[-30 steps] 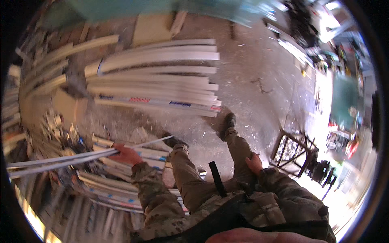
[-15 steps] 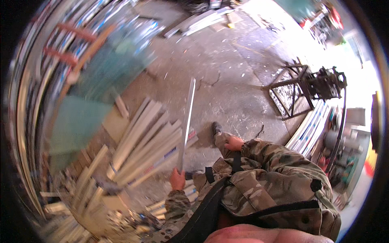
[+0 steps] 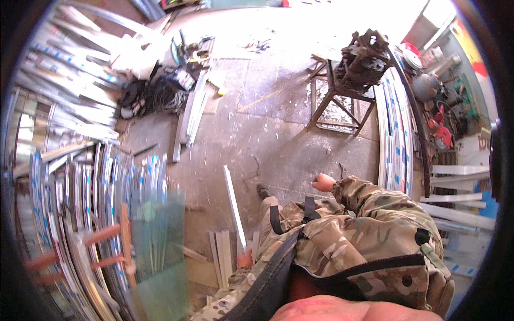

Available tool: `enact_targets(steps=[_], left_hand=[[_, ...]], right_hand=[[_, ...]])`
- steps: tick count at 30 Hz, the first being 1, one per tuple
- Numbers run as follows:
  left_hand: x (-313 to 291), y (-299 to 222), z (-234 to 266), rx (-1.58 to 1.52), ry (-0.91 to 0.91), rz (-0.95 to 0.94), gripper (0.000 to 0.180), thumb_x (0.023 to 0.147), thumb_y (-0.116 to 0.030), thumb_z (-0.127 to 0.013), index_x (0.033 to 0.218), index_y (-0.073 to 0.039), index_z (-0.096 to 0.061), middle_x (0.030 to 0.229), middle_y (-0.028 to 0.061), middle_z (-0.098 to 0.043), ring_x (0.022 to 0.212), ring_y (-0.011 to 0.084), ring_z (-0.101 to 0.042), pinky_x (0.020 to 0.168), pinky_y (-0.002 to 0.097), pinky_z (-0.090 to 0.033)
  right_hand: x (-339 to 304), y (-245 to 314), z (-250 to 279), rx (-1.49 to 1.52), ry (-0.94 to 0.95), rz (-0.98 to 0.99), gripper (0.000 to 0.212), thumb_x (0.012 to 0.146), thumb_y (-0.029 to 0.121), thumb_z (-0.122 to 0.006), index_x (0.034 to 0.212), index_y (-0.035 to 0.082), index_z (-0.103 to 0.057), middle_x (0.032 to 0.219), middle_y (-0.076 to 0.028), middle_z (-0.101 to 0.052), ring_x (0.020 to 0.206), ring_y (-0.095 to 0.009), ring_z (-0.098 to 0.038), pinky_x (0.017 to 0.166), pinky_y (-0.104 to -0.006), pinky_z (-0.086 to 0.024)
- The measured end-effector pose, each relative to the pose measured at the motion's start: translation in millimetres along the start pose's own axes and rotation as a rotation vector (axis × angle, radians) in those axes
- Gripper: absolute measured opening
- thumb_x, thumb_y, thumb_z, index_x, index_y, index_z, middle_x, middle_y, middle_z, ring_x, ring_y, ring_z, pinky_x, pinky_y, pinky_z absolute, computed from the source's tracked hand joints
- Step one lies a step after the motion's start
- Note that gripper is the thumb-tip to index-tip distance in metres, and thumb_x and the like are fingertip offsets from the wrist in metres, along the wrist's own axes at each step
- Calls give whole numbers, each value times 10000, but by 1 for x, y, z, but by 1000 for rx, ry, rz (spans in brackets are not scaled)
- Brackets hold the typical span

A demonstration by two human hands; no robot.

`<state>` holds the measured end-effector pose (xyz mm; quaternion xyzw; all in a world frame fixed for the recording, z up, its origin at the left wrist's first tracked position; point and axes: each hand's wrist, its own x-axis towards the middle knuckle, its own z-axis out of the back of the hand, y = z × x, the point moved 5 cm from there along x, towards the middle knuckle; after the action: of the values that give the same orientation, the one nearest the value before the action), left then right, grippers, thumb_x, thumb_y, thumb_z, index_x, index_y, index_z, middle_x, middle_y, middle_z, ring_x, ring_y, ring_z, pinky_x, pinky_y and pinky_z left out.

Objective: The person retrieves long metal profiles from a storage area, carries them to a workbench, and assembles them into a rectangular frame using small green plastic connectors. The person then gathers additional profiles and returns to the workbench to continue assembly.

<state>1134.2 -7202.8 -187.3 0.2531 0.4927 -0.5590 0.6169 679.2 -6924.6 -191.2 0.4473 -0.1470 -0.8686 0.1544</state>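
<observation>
My left hand (image 3: 244, 259), low and left of my camouflage jacket (image 3: 369, 224), is closed round the lower end of a long, thin, pale profile strip (image 3: 234, 208). The strip slants up and slightly left above the floor, its far end free. My right hand (image 3: 323, 183) hangs over the floor beyond the jacket, touching nothing, with its fingers loosely curled and no object seen in them. Below the strip, beside my left hand, lie several pale profile lengths (image 3: 224, 254). One dark shoe (image 3: 263, 191) shows between the hands.
Ahead on the right, a dark machine (image 3: 367, 53) sits on a metal stand (image 3: 334, 88). Long profiles (image 3: 393, 134) lie along the right side. At left are a rack of profiles (image 3: 80, 187) and greenish glass panes (image 3: 160, 251). Bags and cables (image 3: 155, 93) lie farther off.
My view has swung right, bringing the glass and rack beside me. The strip, still in my left hand, now leans left. My right hand has come away from my leg.
</observation>
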Motion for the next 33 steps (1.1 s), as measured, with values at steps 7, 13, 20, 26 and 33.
enact_targets(steps=[7,13,20,26,33], left_hand=[[140,-149,82,484,-398,-141,618,689,-518,-650,935,43,-565,975,284,-608,963,439,-582,809,497,-441],[154,-426,104,154,-51,-381,331,884,-290,-595,967,-10,-438,636,90,-555,431,179,-529,367,324,-428],[281,-631,59,353,-40,-442,324,915,-283,-557,947,20,-449,659,107,-559,440,173,-532,361,331,-432],[377,-772,14,768,-197,-523,627,732,-483,-668,985,79,-551,904,274,-626,854,415,-619,729,480,-487],[434,-982,-55,814,-85,-547,608,655,-448,-731,943,61,-565,917,276,-623,898,416,-611,756,480,-471]], right_hand=[[42,-9,50,289,-165,-312,371,742,297,-565,770,-62,-652,728,-253,-631,717,-353,-650,669,-438,-499],[105,28,101,418,-236,-392,367,737,304,-562,871,-14,-685,830,-243,-654,801,-348,-655,730,-416,-499],[256,-6,194,518,-171,-452,374,733,313,-594,921,2,-683,924,-249,-650,862,-372,-640,777,-427,-487],[389,-4,424,408,-296,-315,334,744,294,-558,771,-26,-650,757,-227,-647,750,-345,-650,685,-452,-508],[536,13,671,680,-515,-123,349,789,292,-563,955,-4,-644,901,-234,-648,872,-370,-633,770,-423,-496]])
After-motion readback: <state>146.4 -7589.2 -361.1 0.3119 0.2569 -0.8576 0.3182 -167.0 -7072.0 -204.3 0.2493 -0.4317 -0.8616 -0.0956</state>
